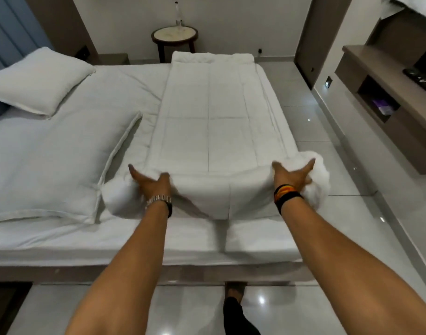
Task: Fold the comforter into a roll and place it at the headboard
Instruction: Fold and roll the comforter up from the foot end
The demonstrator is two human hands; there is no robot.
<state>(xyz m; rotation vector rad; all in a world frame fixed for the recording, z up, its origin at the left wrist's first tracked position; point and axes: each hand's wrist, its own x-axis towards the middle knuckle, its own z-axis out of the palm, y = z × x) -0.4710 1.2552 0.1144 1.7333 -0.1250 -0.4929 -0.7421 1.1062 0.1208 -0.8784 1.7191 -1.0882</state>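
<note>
We had only begun rolling: our left hand (151, 183) and right hand (292, 176), fingers spread, pressed the near rolled end of the comforter (216, 122), folded lengthwise across the bed (62, 146), headboard placement remaining.

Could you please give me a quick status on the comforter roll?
Both hands, left hand and right hand, press the comforter; roll started at near end. Long strip unrolled. Pillow alongside, path clear.
</note>
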